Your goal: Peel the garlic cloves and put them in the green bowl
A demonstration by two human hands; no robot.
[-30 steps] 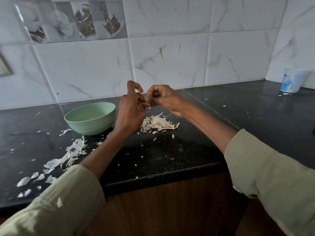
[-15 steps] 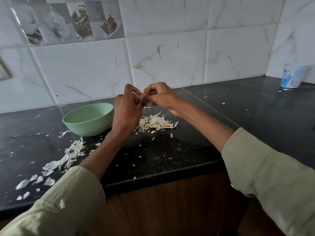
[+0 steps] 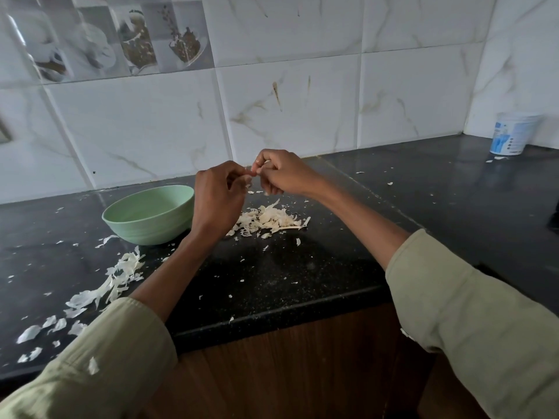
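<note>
My left hand [image 3: 218,197] and my right hand [image 3: 279,173] meet fingertip to fingertip above the black counter, both pinching a small garlic clove [image 3: 251,173] that is almost wholly hidden by the fingers. The green bowl [image 3: 142,217] stands on the counter just left of my left hand; its inside is not visible from here. A heap of garlic cloves and skins [image 3: 269,220] lies on the counter below my hands.
Loose white garlic skins [image 3: 118,276] trail along the counter's front left, with flecks scattered all over. A white tub [image 3: 511,134] stands in the far right corner by the tiled wall. The counter's front edge [image 3: 272,316] runs over a wooden cabinet.
Both hands stay together on the clove; the fingers have shifted slightly, with the left index finger lowered and the right fingers now pinching from above.
</note>
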